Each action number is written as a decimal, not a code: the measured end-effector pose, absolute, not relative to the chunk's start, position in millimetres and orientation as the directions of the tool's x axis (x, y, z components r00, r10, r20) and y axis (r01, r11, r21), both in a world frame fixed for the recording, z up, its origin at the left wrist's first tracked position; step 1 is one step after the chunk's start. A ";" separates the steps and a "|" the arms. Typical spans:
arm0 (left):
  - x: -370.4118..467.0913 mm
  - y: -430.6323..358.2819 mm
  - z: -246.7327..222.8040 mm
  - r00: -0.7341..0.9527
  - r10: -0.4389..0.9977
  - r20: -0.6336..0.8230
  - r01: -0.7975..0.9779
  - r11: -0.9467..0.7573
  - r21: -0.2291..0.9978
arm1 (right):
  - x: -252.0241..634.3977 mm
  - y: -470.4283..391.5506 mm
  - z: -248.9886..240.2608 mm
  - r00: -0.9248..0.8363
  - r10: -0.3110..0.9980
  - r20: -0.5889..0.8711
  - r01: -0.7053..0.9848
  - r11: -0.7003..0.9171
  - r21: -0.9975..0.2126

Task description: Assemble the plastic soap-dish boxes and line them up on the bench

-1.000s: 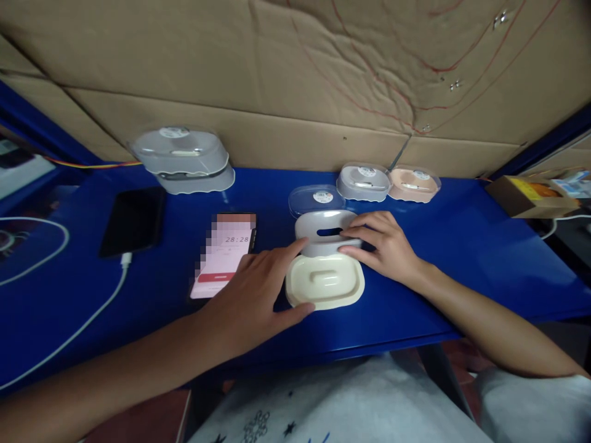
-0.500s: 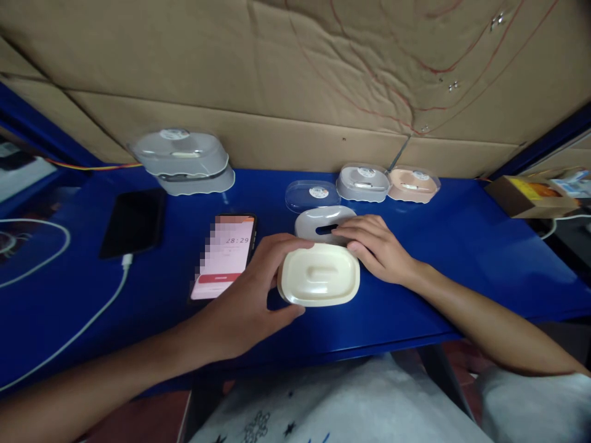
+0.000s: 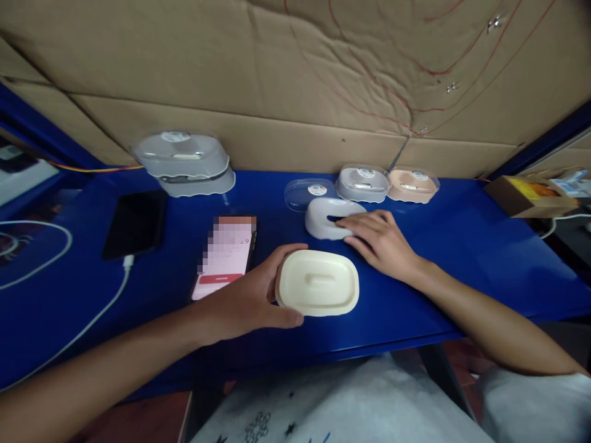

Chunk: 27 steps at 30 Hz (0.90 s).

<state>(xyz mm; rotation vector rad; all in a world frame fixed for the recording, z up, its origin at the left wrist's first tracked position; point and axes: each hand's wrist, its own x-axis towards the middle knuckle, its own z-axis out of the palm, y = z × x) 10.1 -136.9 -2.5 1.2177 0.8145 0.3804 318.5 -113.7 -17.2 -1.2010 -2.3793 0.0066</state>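
Observation:
My left hand (image 3: pixel 258 298) is wrapped round the left end of a cream oval plastic box (image 3: pixel 318 283), thumb on the near side and fingers on the far side. A raised oval ridge runs along the middle of the box's upper face. Just beyond it is a light grey oval cover (image 3: pixel 318 221) with a dark slot. My right hand (image 3: pixel 388 246) grips that cover at its right end, fingertips at the slot and thumb on the near side. A clear plastic lid (image 3: pixel 300 195) with a round sticker lies behind the cover.
Two lidded boxes, one grey (image 3: pixel 362 184) and one peach (image 3: pixel 413 184), stand by the cardboard wall (image 3: pixel 277 141). Stacked grey boxes (image 3: pixel 184 160) are at the back left. A lit phone (image 3: pixel 226 252) and a dark phone (image 3: pixel 133 224) on a white cable lie left. An open carton (image 3: pixel 521 200) sits right.
The grey cover has moved away and slightly right with my right hand, leaving a gap to the cream box. The cream box has shifted slightly nearer me in my left hand.

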 end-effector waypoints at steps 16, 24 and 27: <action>20.4 -133.0 4.2 0.521 0.778 -0.352 -0.222 0.521 0.824 | 282.7 -153.4 -11.2 -0.761 0.443 0.474 0.512 0.859 0.019; 25.5 -129.6 5.1 0.443 0.833 -0.330 -0.379 0.508 0.773 | 276.8 -146.9 -17.2 -0.724 0.450 0.522 0.542 0.840 0.028; 24.6 -129.4 4.2 0.440 0.833 -0.335 -0.408 0.518 0.752 | 277.4 -145.3 -20.3 -0.726 0.419 0.545 0.519 0.854 0.034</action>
